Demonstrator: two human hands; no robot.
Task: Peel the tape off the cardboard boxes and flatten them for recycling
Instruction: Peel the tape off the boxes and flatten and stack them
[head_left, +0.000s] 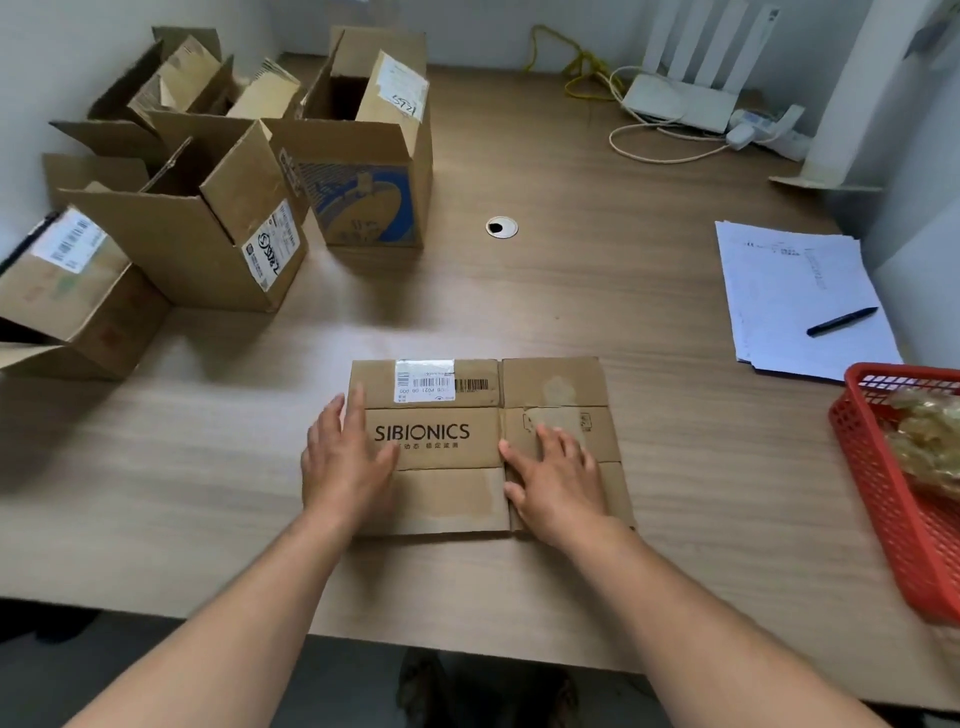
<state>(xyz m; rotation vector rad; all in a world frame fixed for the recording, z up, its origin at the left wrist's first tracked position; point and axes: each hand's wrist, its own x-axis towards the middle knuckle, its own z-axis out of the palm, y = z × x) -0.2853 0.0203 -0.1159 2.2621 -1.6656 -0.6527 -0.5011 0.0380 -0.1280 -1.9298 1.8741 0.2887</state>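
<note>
Both hands, left (345, 457) and right (556, 475), press open-palmed on the flattened box (452, 488) on the surface (571, 291); next probably setting it aside for an upright box (208, 228).

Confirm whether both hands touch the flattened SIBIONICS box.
Touching. Head view shows left hand and right hand lying flat, fingers straight, on the flattened box.

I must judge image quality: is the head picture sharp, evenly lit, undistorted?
Head view: the flattened brown cardboard box is sharp, its print readable; pale glare lies on the wooden table; the wide-angle lens bends the table's edges; contents of the red plastic basket look blurred.
</note>
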